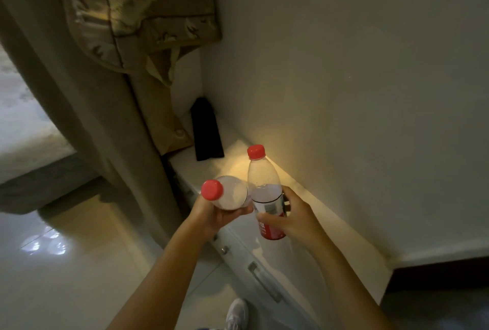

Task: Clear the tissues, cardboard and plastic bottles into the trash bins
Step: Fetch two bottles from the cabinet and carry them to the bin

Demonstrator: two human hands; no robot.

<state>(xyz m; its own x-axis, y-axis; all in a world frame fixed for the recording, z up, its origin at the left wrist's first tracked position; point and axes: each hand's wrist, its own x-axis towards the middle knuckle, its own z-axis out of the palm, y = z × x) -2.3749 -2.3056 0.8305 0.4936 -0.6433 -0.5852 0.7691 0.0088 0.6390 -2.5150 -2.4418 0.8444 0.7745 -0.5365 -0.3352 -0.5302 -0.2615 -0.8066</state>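
The two forearms come up from the bottom edge, at about 6 o'clock, and they are the nearest things to the camera. Behind them a white cabinet (312, 213) with drawers runs along the wall toward 12 o'clock, with a dark flat object (207, 132) on its far end. The right hand (292, 214) has its fingers curled around the upright bottle (264, 192), at the red label, so most of the body and the red cap stand above the grip. The left hand (211, 214) grips the tilted bottle (227, 194) from below, its cap leaning toward 10 o'clock. The two bottles touch or nearly touch. I judge that the collecting step is in hand; next they must be carried to a bin, and no bin is visible here.
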